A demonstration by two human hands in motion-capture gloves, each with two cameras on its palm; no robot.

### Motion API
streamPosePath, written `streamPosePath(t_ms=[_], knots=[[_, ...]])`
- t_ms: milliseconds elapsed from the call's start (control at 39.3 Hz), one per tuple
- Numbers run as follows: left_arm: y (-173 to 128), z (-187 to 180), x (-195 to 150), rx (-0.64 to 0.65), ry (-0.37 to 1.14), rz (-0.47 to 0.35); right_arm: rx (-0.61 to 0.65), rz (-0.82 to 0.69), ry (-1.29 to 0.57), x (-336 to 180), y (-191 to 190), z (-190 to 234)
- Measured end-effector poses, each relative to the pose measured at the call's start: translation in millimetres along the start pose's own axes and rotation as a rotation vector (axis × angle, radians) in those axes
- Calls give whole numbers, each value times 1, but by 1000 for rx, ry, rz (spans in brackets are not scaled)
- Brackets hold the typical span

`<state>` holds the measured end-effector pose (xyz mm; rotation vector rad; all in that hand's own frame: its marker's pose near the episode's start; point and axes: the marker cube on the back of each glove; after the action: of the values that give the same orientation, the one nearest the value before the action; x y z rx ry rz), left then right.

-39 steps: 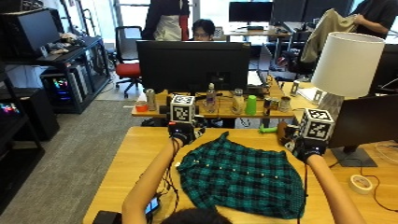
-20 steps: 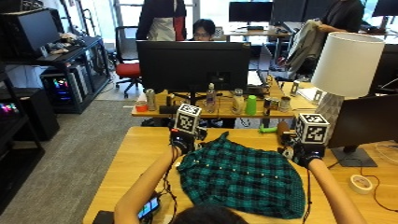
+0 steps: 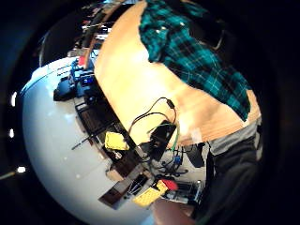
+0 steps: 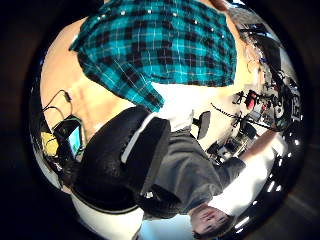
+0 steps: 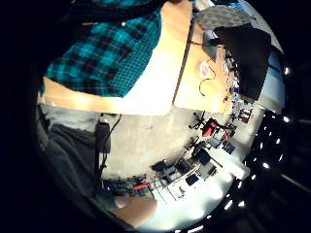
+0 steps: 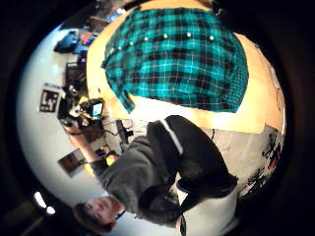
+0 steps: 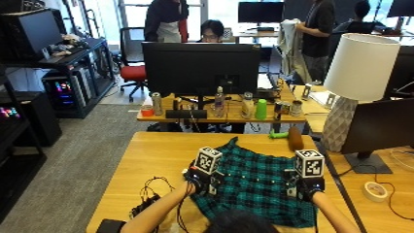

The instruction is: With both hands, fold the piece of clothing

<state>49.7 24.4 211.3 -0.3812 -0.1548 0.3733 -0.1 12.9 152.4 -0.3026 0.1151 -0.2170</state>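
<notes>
A person sits at a light wooden table (image 7: 155, 155), seen from above and behind, with the top of their head at the bottom edge of the frame. Both forearms reach up from the lower edge toward the centre.

At lower left of the frame, a tangle of black cables (image 7: 152, 191) lies on the table near the left forearm.

Just left of centre, the left hand (image 7: 202, 180) in a black glove sits over the left edge of a green and black plaid shirt (image 7: 259, 187). Whether its fingers are apart, together or clamped on the cloth cannot be told.

The plaid shirt lies spread on the table in the lower centre of the frame, directly in front of the person, with one corner pointing up toward the far edge of the table. A row of small pale buttons runs across it. In the thumb-side palm views the shirt (image 4: 165, 45) (image 6: 182, 61) fills the area in front of each palm, lying flat on the wood.

Right of centre, the right hand (image 7: 309, 187), also gloved in black, is at the shirt's right edge. Its fingers cannot be made out either.

At far right, a roll of tape (image 7: 375, 191) lies on the table, and a white lamp (image 7: 353, 92) stands above it in the upper right. A dark monitor (image 7: 200, 68) stands on the next desk at upper centre.
</notes>
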Motion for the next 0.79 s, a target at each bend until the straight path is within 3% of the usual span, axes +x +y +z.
streamPosePath(t_ms=[153,280,432,610,737,788], knots=[[-18,41,16,-79,13,36,-45,-14,29,1,-18,38],[-36,71,20,-137,-56,17,-86,-22,44,-5,-22,61],[-40,96,29,-182,-75,44,-137,-31,79,-4,-37,96],[-58,128,29,-220,-98,11,-183,-31,107,-3,-55,141],[-56,126,29,-177,-130,-34,-174,-3,112,-2,-62,156],[-48,124,30,-221,-128,-76,-209,46,112,-2,-60,160]])
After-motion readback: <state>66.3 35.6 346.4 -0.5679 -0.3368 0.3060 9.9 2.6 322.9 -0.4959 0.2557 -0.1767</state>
